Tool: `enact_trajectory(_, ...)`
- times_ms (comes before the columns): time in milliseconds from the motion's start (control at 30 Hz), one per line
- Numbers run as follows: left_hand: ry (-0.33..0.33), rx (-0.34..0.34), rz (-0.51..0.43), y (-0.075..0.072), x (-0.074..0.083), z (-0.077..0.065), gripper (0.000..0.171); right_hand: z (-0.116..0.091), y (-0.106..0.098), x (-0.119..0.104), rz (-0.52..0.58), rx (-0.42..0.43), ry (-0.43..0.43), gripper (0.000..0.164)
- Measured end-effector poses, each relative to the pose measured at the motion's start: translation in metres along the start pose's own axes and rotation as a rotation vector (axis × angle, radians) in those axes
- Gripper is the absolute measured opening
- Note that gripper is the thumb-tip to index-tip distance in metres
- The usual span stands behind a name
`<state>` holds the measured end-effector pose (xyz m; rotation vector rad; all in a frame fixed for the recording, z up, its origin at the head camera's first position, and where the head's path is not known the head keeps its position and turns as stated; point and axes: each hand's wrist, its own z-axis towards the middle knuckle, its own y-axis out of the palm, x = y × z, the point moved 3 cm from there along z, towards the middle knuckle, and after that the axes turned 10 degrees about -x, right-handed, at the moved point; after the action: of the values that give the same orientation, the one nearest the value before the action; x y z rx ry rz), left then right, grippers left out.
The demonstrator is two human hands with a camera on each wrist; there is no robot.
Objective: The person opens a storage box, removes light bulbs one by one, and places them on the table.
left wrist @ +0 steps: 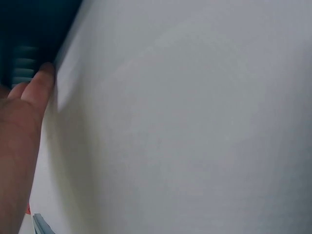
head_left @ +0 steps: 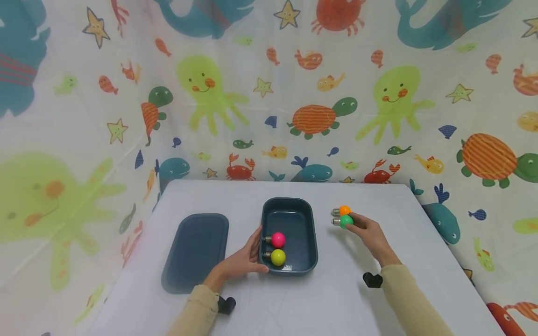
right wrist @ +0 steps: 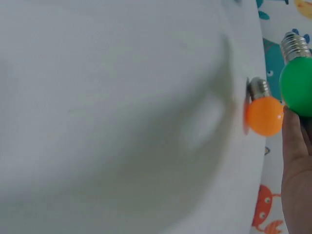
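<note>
A dark blue-grey box [head_left: 295, 219] stands on the white table. A pink light bulb [head_left: 278, 240] and a yellow light bulb [head_left: 278, 257] lie inside it along the left wall, metal bases pointing left. My left hand [head_left: 240, 262] holds the box's front left corner, fingers along the left wall and thumb at the front edge. To the right of the box, my right hand [head_left: 371, 234] grips a green light bulb [right wrist: 298, 85] by its round end, above the table. Just behind it, an orange light bulb [right wrist: 264, 116] lies on the table.
A flat dark blue-grey lid [head_left: 196, 252] lies on the table [head_left: 323, 303] to the left of the box. Behind the table and along both sides hangs a curtain [head_left: 260, 88] printed with sea animals.
</note>
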<state>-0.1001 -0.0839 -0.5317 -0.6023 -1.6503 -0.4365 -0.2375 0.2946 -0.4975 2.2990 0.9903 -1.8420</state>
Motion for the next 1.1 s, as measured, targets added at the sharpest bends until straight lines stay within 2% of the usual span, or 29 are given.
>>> enact_trajectory(133, 0.004, 0.001, 0.008, 0.002, 0.002, -0.001, 0.118, -0.006, -0.009, 0.013, -0.010, -0.004, 0.026, 0.073)
enact_trajectory(300, -0.004, 0.017, 0.016, 0.005, 0.006, -0.003, 0.117, -0.009, -0.015, 0.023, -0.007, 0.021, 0.012, 0.070)
enact_trajectory(500, -0.011, 0.020, 0.010, 0.008, 0.007, -0.004, 0.117, -0.004, -0.011, 0.028, 0.029, 0.036, 0.037, 0.067)
enact_trajectory(800, 0.002, 0.004, -0.001, 0.015, 0.007, -0.003, 0.117, 0.004, -0.004, 0.032, 0.022, 0.047, 0.095, 0.065)
enact_trajectory(1100, 0.014, 0.005, -0.002, 0.018, 0.003, -0.002, 0.117, 0.003, -0.006, 0.036, 0.003, 0.055, 0.111, 0.066)
